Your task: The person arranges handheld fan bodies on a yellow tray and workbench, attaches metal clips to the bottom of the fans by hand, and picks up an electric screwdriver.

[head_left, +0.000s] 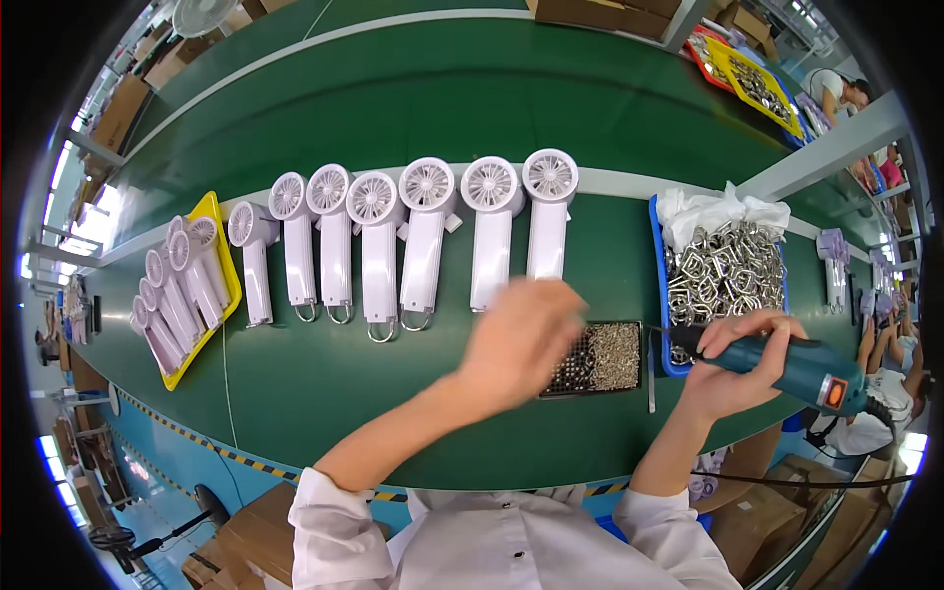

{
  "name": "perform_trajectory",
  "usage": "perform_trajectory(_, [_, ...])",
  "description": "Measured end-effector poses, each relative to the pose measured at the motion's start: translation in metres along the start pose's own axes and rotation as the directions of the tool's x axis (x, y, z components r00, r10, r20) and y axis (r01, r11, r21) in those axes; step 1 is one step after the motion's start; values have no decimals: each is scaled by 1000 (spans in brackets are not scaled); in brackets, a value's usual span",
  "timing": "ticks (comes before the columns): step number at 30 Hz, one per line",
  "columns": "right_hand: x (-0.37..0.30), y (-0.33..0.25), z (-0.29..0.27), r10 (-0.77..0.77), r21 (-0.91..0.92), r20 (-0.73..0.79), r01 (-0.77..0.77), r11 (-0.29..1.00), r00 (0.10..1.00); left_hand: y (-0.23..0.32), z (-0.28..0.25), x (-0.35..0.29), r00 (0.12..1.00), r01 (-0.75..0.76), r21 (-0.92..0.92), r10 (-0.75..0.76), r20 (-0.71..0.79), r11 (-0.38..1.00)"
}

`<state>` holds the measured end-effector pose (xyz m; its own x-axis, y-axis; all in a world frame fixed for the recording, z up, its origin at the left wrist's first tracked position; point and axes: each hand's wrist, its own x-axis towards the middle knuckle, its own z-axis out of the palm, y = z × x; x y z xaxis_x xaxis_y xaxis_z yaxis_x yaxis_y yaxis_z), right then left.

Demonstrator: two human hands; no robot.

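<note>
My right hand (742, 369) is wrapped round a dark green electric screwdriver (811, 372), its bit end pointing left past the edge of a blue tray (660, 280). My left hand (516, 339) is smeared by motion, over the left edge of a black tray (641, 369) of small screws (618, 354); whether its fingers hold anything does not show. Behind it stretches a row of pale lilac handheld fans (428, 236). Several on the left side of the row have a metal loop (382, 332) at the handle end. The two rightmost fans' lower ends are partly covered by my left hand.
Heaped metal loops (723, 280) and white plastic wrap (723, 211) fill the blue tray. More fans lie in a yellow tray (232, 275) at the left. A thin metal strip (651, 379) lies beside the screws. The screwdriver's cable (806, 483) runs along the right; co-workers sit beyond.
</note>
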<state>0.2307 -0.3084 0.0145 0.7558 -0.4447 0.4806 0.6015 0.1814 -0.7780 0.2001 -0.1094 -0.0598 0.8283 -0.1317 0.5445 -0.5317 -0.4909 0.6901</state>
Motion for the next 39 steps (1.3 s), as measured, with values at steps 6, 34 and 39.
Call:
perform_trajectory(6, [-11,9,-10,113,92,-58,-107,990,992,-47,-17,4,978,207,425,-182,-99,881])
perform_trajectory(34, [-13,13,-3,252,121,-62,-243,962,966,-25,-15,-1,542,764,-496,-827,147,413])
perform_trajectory(39, [-16,-14,10,285,234,174,-320,918,943,-13,-39,-19,487,787,-536,-841,237,305])
